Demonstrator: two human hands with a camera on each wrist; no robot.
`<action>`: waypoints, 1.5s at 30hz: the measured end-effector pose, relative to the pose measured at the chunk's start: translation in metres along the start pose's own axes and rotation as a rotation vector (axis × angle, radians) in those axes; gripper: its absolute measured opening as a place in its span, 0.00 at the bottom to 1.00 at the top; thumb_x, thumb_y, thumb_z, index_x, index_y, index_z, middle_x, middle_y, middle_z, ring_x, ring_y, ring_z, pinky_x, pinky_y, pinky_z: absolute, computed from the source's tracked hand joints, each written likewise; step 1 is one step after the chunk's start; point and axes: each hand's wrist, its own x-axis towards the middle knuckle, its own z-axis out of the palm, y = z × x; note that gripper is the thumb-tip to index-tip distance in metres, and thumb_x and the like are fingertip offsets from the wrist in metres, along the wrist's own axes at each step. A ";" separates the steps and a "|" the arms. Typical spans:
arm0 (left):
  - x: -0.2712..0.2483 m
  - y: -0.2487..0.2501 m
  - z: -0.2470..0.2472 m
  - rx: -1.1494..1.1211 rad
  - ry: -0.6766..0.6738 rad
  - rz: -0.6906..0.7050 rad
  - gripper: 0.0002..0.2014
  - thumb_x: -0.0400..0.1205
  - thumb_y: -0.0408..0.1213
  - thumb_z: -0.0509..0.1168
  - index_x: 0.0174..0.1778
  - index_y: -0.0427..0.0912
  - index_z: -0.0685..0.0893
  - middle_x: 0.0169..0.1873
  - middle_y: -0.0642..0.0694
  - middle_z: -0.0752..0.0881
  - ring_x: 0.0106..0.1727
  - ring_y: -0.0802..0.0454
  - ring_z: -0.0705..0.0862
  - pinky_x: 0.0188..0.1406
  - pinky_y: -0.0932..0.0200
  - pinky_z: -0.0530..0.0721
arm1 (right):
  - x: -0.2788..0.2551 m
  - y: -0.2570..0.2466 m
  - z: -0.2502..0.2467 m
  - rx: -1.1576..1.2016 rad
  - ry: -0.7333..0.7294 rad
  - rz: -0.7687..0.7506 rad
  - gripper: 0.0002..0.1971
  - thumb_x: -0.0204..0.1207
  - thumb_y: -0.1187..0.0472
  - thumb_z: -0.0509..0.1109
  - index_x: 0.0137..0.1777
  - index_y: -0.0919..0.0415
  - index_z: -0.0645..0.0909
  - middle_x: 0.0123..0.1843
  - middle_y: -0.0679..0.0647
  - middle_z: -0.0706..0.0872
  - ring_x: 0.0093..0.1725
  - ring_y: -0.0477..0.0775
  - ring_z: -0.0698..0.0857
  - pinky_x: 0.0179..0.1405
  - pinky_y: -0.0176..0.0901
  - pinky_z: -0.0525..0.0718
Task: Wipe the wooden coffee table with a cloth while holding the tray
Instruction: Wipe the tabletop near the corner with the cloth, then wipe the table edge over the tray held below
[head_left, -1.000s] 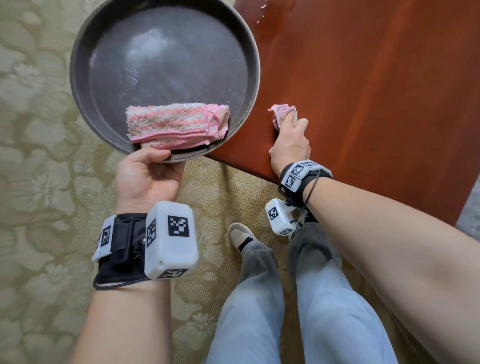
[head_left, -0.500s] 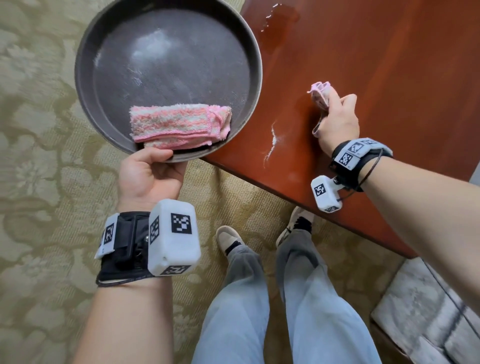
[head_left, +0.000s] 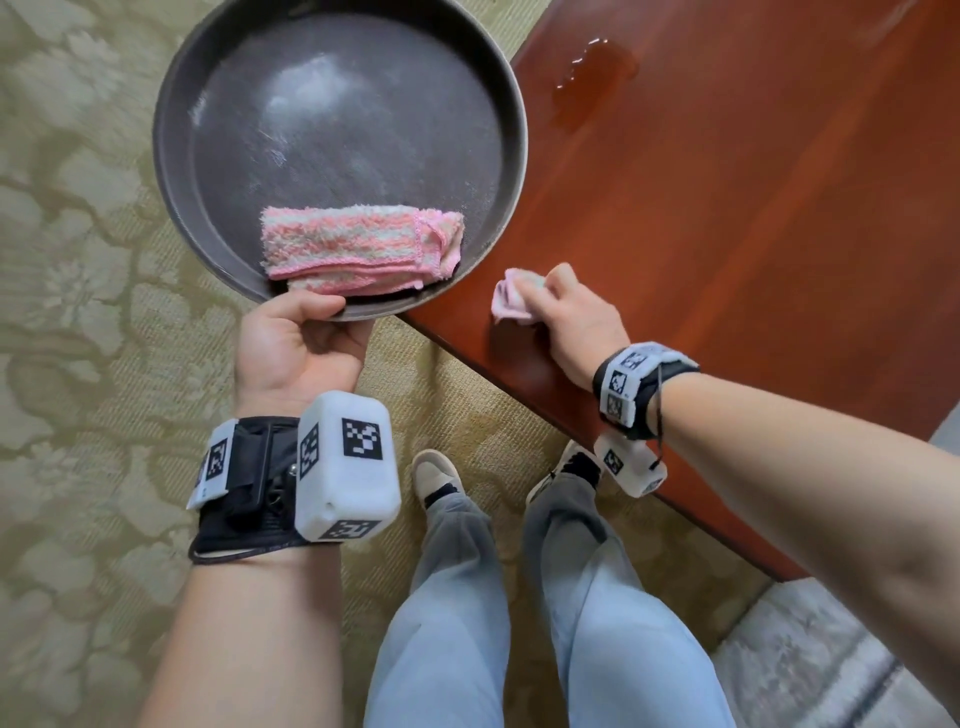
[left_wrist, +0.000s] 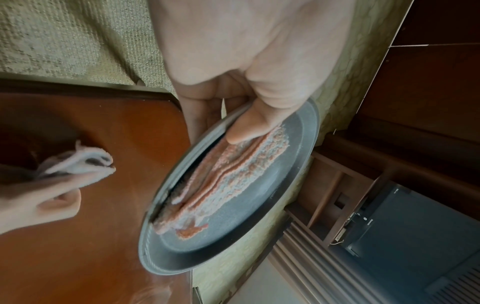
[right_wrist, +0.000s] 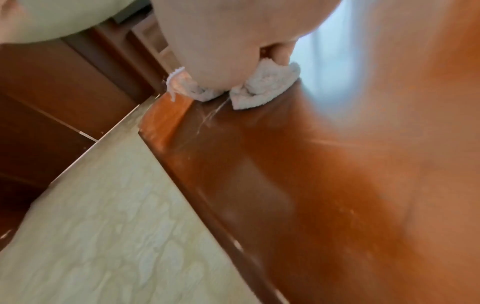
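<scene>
Tray (head_left: 340, 47): round, dark grey, upper left of the head view, held over the carpet with its right rim at the corner of the desk.
Folded towel (head_left: 361, 248): pink and white stripes, lying in the tray's near part.
Left hand (head_left: 296, 345): grip clamped on the tray's near rim, thumb on top by the towel.
Cloth (head_left: 511, 299): small, pale pink, bunched, pressed on the desk just right of the tray.
Right hand (head_left: 576, 319): grip clamped on the cloth, fingers curled over it.
Desk (head_left: 753, 218): reddish-brown polished wood, filling the upper right.
Wet patch (head_left: 592, 67): on the desk, top of frame, well apart from the cloth.
Carpet (head_left: 78, 260): pale green, floral pattern.
</scene>
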 end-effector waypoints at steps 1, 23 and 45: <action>-0.002 -0.003 0.003 -0.004 -0.004 0.005 0.16 0.61 0.17 0.56 0.42 0.31 0.81 0.42 0.35 0.88 0.50 0.36 0.89 0.61 0.42 0.87 | -0.002 -0.003 0.000 -0.018 -0.029 -0.032 0.27 0.77 0.59 0.59 0.77 0.46 0.69 0.55 0.58 0.70 0.44 0.62 0.80 0.33 0.47 0.74; -0.037 -0.069 -0.033 -0.160 0.161 0.030 0.12 0.62 0.18 0.55 0.36 0.34 0.78 0.35 0.38 0.87 0.43 0.38 0.88 0.55 0.44 0.89 | -0.021 0.003 0.005 0.050 0.061 0.379 0.35 0.77 0.67 0.62 0.83 0.56 0.55 0.62 0.62 0.68 0.44 0.72 0.84 0.39 0.54 0.73; -0.067 -0.072 -0.210 0.036 0.226 -0.088 0.20 0.61 0.23 0.56 0.48 0.38 0.77 0.53 0.42 0.83 0.56 0.40 0.85 0.70 0.51 0.81 | -0.047 -0.019 -0.010 0.222 0.413 0.336 0.25 0.74 0.68 0.63 0.66 0.42 0.80 0.54 0.52 0.74 0.51 0.57 0.81 0.51 0.53 0.87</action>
